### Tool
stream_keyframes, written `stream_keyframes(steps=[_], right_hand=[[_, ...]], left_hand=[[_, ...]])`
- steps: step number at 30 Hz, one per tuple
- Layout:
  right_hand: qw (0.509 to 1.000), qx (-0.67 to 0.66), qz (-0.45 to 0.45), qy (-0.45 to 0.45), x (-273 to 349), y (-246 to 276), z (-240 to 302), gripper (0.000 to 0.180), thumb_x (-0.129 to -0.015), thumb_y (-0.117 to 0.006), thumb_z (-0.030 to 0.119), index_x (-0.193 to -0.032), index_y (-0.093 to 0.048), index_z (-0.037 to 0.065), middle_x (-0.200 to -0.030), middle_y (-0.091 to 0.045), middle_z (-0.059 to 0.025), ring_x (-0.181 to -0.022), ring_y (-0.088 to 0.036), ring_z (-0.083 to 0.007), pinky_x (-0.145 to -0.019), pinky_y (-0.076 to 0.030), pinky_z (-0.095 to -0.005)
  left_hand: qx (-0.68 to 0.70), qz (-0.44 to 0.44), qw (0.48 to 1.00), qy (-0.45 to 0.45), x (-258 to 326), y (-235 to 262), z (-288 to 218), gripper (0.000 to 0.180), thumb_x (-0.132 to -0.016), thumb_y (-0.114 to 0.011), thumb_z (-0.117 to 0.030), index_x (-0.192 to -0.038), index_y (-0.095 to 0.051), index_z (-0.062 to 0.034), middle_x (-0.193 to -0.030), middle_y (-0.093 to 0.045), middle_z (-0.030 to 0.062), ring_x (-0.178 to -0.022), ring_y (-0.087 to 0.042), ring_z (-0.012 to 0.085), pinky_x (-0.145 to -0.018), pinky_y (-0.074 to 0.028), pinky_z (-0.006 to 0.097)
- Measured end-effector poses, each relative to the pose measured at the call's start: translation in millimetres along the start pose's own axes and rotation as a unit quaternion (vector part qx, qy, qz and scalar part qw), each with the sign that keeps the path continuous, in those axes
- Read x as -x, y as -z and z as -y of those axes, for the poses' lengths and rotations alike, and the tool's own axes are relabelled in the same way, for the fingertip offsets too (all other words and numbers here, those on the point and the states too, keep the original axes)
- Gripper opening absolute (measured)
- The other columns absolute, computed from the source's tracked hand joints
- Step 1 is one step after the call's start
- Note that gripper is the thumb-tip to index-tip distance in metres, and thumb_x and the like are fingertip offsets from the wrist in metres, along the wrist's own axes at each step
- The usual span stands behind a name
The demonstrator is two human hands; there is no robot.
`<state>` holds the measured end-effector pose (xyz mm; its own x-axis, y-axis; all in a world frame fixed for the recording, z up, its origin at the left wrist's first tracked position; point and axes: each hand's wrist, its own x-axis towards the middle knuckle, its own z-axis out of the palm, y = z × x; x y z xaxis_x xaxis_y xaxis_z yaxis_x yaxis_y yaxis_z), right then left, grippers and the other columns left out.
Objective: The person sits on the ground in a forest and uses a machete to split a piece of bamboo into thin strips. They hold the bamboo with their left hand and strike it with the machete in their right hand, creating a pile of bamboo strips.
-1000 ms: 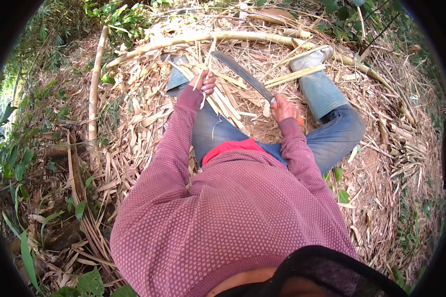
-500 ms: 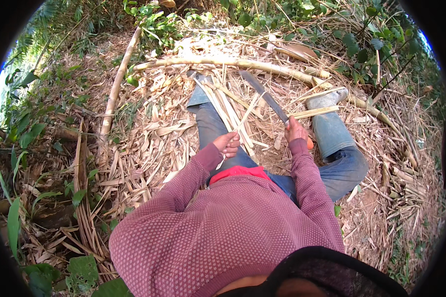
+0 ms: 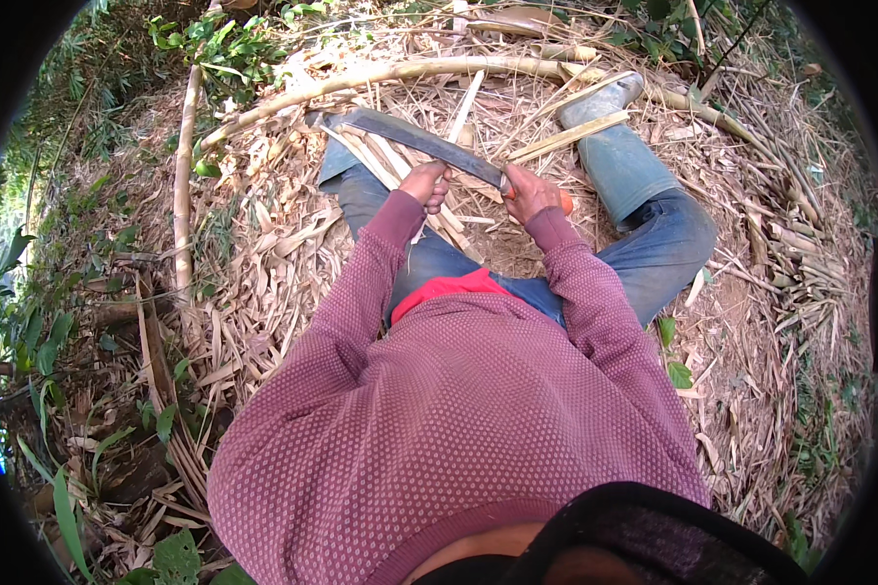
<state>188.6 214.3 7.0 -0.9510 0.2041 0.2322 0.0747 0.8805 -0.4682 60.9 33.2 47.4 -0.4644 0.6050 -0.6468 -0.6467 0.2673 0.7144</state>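
My right hand [image 3: 534, 193] is wrapped round the orange handle [image 3: 567, 203] of a machete [image 3: 415, 136]. Its long dark blade points left and away from me, over my lower left leg. In my closed left hand [image 3: 426, 185] is a thin, pale bamboo strip [image 3: 466, 105], which slants up and to the right past the blade. Blade and strip cross just beyond my left fingers; whether they touch I cannot tell. More split strips [image 3: 373, 159] lie along my left leg, partly hidden by the blade and my left hand.
My legs are spread on ground covered with dry leaves and shavings. Two pale strips [image 3: 571, 136] rest by my right boot [image 3: 605, 100]. A long bamboo pole [image 3: 429, 68] curves across beyond my feet, and another pole [image 3: 183, 185] lies at the left. Green plants [image 3: 229, 49] grow around.
The machete has swung left, from pointing mostly away to lying across the strip near my left hand. Both hands have come closer together. The whole view has shifted a little.
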Motion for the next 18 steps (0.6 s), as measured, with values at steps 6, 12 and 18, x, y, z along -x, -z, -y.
stream_keyframes(steps=[6,12,18], right_hand=[[1.0,-0.006,0.002,0.024,-2,-2,-4,0.026,-0.068,-0.06,0.007,-0.09,-0.047,0.012,-0.08,-0.057,-0.0068,-0.076,-0.06,-0.0268,-0.062,-0.049,-0.0381],[0.997,0.003,-0.028,0.069,-6,-5,-4,0.023,-0.067,-0.059,0.006,-0.086,-0.046,0.01,-0.078,-0.056,-0.0074,-0.073,-0.06,-0.0264,-0.062,-0.048,-0.0382],[0.992,0.064,0.05,-0.098,-21,-1,-29,0.014,-0.08,-0.06,0.018,-0.087,-0.049,0.012,-0.079,-0.06,-0.005,-0.069,-0.061,-0.0213,-0.061,-0.052,-0.0344]], left_hand=[[0.003,0.002,1.0,0.002,24,-9,-1,0.016,-0.092,-0.037,-0.023,-0.083,-0.044,-0.0109,-0.054,-0.033,-0.005,-0.039,-0.025,0.0061,-0.034,-0.021,0.023],[0.02,0.027,0.999,0.011,42,2,2,0.02,-0.095,-0.037,-0.026,-0.082,-0.043,-0.0117,-0.053,-0.029,-0.0068,-0.037,-0.023,0.0045,-0.033,-0.021,0.022],[0.014,0.05,0.998,0.032,82,10,5,0.021,-0.096,-0.036,-0.027,-0.083,-0.042,-0.0121,-0.053,-0.029,-0.0067,-0.036,-0.023,0.0046,-0.032,-0.022,0.021]])
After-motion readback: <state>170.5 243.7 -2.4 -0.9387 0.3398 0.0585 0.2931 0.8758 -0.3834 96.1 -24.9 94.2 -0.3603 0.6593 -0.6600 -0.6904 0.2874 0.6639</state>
